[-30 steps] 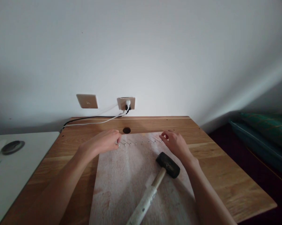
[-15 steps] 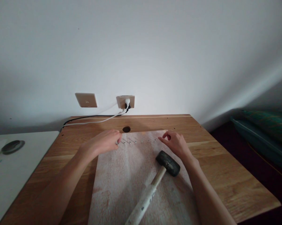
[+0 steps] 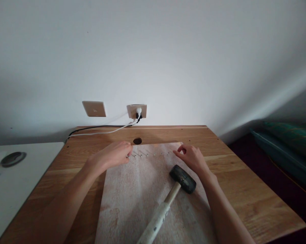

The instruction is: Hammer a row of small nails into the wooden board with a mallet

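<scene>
A whitewashed wooden board [image 3: 132,196] lies before me with a row of small metal nails [image 3: 141,156] along its far part. My left hand [image 3: 118,151] is at the left end of the row, fingers curled down and closed around the leftmost nail [image 3: 128,156]; the grip itself is partly hidden. At the row's right end is my right hand [image 3: 191,156], its thumb and forefinger bent and slightly apart, with nothing visible between them. A rubber mallet [image 3: 183,179] rests diagonally on the board, black head towards the right hand, its worn pale handle towards me.
The board lies on a wooden table [image 3: 244,189] against a wall. Behind it are a cable hole [image 3: 137,141], a wall socket [image 3: 142,112] with plugs, and cables [image 3: 102,131] running left. A white surface [image 3: 28,186] adjoins at left; cushions [image 3: 290,149] lie at right.
The hands, nails and mallet keep almost the same places. The whole view has shifted very slightly, and the right fingertips sit a touch further right.
</scene>
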`<state>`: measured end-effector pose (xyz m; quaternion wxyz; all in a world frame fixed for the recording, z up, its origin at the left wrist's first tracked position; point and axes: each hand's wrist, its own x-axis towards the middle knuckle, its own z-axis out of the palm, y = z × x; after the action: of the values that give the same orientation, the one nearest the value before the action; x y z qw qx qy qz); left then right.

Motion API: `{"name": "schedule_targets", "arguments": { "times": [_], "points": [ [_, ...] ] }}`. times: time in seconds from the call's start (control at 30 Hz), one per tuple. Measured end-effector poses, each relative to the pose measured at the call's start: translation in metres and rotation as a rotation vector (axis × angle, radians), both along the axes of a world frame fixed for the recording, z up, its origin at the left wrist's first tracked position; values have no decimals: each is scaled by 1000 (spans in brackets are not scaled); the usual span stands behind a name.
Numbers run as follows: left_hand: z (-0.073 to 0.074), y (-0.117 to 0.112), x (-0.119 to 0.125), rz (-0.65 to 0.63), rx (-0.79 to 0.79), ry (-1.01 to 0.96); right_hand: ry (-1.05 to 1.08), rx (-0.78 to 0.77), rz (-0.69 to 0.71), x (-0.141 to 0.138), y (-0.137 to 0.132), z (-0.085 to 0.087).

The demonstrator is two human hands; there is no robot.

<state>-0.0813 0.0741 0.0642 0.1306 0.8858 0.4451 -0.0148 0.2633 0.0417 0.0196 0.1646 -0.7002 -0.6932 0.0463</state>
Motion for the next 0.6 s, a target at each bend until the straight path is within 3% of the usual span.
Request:
{"name": "schedule_targets", "arguments": {
  "times": [0.6],
  "points": [
    [0,1,1,2,15,47,62,-1,-20,-2,-2,5]
  ]
}}
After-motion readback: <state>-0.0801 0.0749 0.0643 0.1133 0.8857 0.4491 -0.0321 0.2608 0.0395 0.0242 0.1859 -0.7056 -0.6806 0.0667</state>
